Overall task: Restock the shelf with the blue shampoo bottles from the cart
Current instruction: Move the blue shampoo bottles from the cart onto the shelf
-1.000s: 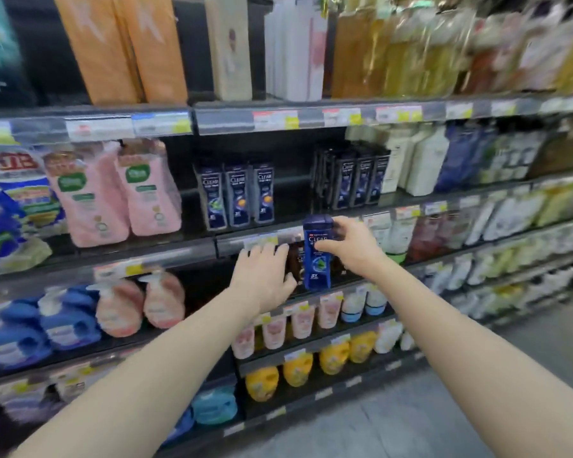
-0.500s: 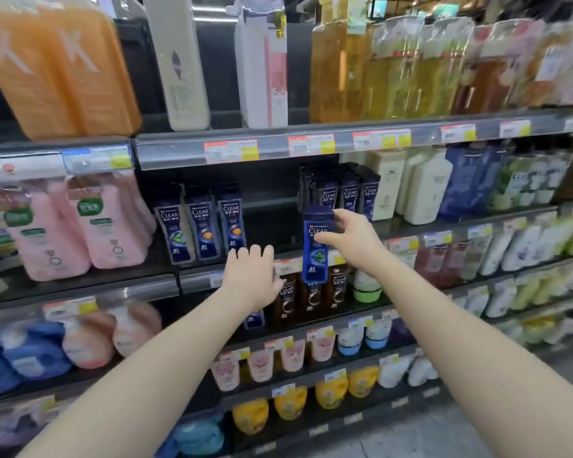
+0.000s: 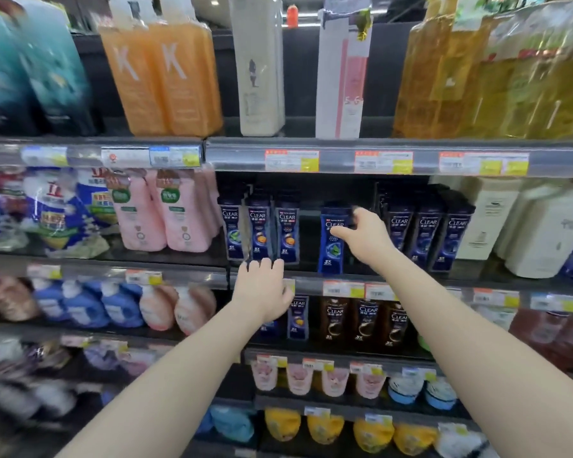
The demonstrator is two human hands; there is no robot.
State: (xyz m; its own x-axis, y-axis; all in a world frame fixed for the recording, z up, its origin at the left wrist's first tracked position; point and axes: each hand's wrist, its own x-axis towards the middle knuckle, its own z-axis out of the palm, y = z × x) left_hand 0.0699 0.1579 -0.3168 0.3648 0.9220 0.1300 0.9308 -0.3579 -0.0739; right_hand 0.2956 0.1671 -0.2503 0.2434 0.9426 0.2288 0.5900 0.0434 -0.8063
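The right hand (image 3: 364,238) grips a blue shampoo bottle (image 3: 333,239) by its right side, thumb across the label and fingers curled behind, and holds it upright in the gap on the shelf (image 3: 411,282); whether the bottle's base rests on the shelf board I cannot tell. At nine o'clock from that bottle stand three matching blue bottles (image 3: 260,231) in a row, and at three o'clock a darker group of bottles (image 3: 427,233) sits packed together, just beside the hand. The left hand (image 3: 262,292) is spread flat, holding nothing, at about seven o'clock from the held bottle, with its fingertips (image 3: 265,264) against the shelf's front edge just below the three-bottle row. Pink bottles (image 3: 166,216) stand farther out at nine o'clock (their labels are blurred). At twelve o'clock, on the shelf above, are two orange bottles (image 3: 166,81) and a tall white bottle (image 3: 258,67). At six o'clock, below the price tags (image 3: 343,289), brown bottles (image 3: 364,320) line the next shelf down.
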